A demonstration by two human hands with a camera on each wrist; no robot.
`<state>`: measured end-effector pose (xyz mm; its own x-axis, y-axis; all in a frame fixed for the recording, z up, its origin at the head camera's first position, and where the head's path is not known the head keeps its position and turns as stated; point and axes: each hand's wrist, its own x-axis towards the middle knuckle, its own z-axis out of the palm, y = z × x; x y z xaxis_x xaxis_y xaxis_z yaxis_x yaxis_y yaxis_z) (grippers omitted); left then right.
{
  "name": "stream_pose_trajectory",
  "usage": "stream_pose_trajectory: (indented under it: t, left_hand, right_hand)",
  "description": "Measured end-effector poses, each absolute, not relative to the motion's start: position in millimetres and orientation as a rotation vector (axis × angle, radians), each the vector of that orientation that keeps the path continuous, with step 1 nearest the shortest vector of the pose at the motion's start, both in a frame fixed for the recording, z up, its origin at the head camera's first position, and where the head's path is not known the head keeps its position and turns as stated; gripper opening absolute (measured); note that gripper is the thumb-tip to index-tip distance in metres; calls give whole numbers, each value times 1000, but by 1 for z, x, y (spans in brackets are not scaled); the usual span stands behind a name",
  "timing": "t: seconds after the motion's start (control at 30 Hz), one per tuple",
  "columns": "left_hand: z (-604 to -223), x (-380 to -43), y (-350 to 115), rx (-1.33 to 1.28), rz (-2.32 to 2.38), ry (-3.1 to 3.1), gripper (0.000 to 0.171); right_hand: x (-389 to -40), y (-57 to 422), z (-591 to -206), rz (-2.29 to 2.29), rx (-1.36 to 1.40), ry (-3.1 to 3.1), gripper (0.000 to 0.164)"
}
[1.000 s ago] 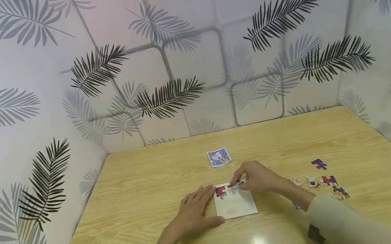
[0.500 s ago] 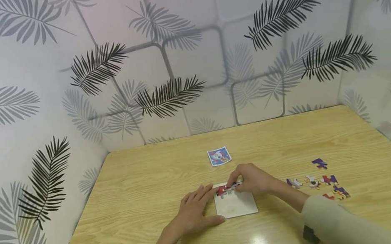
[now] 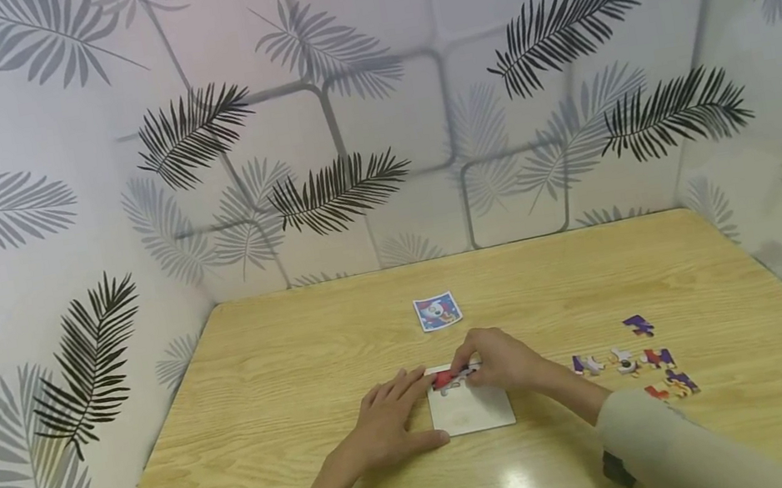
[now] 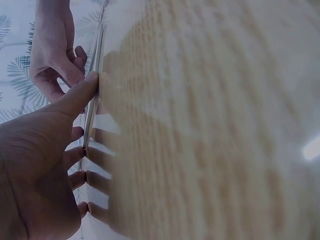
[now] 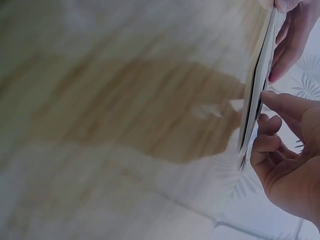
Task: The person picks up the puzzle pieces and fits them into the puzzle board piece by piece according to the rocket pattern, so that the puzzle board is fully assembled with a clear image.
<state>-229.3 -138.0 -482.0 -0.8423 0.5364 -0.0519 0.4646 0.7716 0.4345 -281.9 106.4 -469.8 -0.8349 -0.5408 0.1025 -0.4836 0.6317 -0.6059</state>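
A white puzzle board (image 3: 471, 413) lies flat on the table, with a red puzzle piece (image 3: 442, 380) in its upper left corner. My left hand (image 3: 385, 424) rests beside the board with fingers extended, the index fingertip at the upper left corner and the thumb at the lower left. Over the board's top edge, my right hand (image 3: 502, 359) pinches a puzzle piece (image 3: 468, 371), mostly covered by the fingers, right next to the red one. The right wrist view shows the thumb and curled fingers of the right hand (image 5: 290, 150) close along the board's edge (image 5: 256, 85).
Beyond the board lies a small picture card (image 3: 438, 312) with a white cartoon dog on blue. Several loose puzzle pieces (image 3: 625, 363) are scattered on the wooden table (image 3: 287, 361) to the right, past the right forearm. Leaf-patterned walls (image 3: 390, 134) stand behind and at both sides.
My right hand has shifted slightly left with the puzzle piece, closer to the red one. More loose pieces show beside the right forearm. The left hand stays in place.
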Motion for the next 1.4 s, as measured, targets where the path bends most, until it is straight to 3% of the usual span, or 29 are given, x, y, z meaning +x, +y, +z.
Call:
stream_pose_trajectory:
  t: [0.7,1.03,1.4]
  left_hand:
    - [-482,-229,-137,797,611,2796,86]
    - [-484,-229,-137,804,611,2796,86]
    - [-482,-230,-137,784,589,2799,86]
  right_hand:
    - [-278,106,-466,-979,-706,2782,20]
    - [-275,117,-466,-1020,-829,2680,26]
    - [-276,134,-464,-1106,-725,2622,36]
